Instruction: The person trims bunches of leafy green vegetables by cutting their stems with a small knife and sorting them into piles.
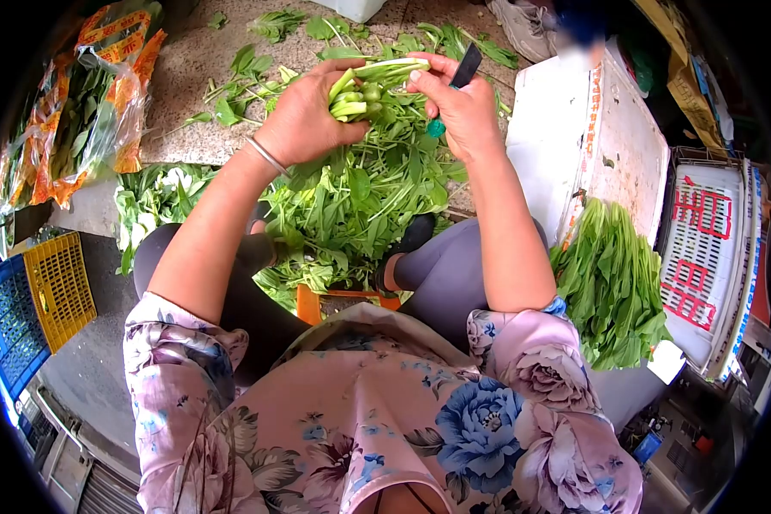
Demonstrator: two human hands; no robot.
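Observation:
My left hand (310,113), with a bracelet at the wrist, is closed round a bunch of leafy green stems (356,101), cut ends toward me. My right hand (464,116) grips a small knife (466,66); its dark blade points up past the fingers and a green end of the handle shows below. The right thumb and forefinger also pinch the tip of a pale stem (394,67) that reaches across from the bunch. Beneath both hands spreads a heap of loose green leaves (364,201), lying between my legs.
Plastic bags of greens (81,103) stand at the upper left. On the right, a tied-looking bundle of greens (608,287) lies against a white foam box (621,141). A white crate (702,248) is beyond it. Yellow and blue baskets (58,287) sit at the left.

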